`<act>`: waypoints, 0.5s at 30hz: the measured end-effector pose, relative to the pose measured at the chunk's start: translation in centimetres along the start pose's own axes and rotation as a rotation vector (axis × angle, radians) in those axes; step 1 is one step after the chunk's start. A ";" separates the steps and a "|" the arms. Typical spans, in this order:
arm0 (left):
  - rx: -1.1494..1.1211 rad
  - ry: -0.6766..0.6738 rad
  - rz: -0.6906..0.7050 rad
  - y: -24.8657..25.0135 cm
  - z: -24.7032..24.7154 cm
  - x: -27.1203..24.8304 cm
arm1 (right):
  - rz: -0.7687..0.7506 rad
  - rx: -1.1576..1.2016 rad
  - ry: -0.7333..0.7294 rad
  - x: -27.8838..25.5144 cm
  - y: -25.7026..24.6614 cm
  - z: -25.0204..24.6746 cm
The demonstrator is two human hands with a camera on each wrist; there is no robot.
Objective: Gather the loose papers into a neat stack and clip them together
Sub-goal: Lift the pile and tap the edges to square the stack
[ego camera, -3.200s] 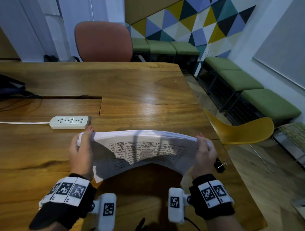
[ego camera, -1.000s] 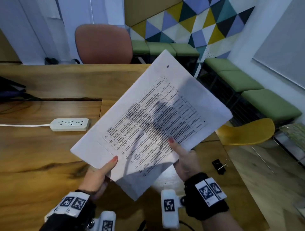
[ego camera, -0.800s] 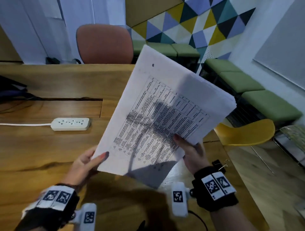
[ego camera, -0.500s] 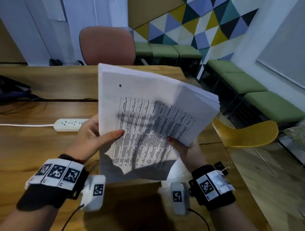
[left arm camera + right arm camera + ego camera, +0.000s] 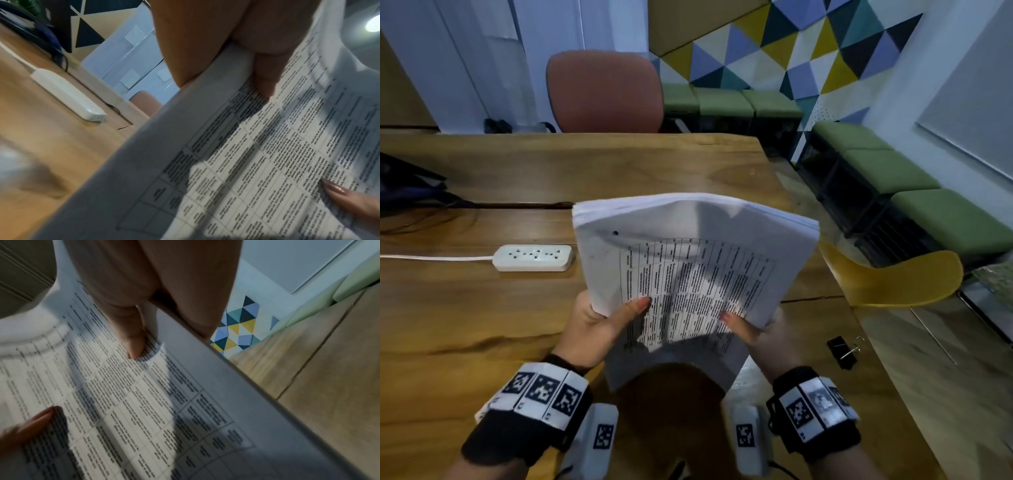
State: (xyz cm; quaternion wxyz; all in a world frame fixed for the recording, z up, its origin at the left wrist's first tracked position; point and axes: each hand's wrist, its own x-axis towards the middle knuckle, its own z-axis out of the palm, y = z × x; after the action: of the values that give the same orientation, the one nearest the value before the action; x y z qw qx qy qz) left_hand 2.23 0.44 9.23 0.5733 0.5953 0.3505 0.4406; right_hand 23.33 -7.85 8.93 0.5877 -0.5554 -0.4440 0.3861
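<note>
Between both hands (image 5: 599, 322) (image 5: 760, 330), pinched papers (image 5: 695, 267).

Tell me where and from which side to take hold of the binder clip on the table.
Take the binder clip with the right hand, which is nearest. Come from above and pinch the black body across its flat sides. It lies on its side on the table with its wire handles toward the table edge, so they offer a poorer hold, and both hands now hold the papers.
</note>
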 end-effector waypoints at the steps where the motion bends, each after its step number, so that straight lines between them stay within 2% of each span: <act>1: 0.005 0.000 0.018 0.2 0.0 0.0 | -0.004 0.007 0.006 0.1 -0.2 -0.2; 7: -0.014 -0.005 -0.036 -0.5 0.9 -0.6 | 0.062 0.006 0.011 -0.6 0.3 -0.3; 12: -0.009 -0.026 0.001 -0.6 0.9 -0.6 | 0.039 -0.020 0.047 -0.5 0.6 -0.5; 15: -0.002 -0.048 -0.025 -0.9 0.9 -1.0 | 0.074 -0.030 0.049 -0.9 0.8 -0.3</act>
State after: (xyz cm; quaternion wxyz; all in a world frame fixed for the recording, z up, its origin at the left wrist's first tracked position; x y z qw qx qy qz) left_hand 2.80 -0.74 8.25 0.5878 0.6006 0.3435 0.4193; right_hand 23.36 -8.72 8.09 0.5753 -0.5894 -0.4142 0.3875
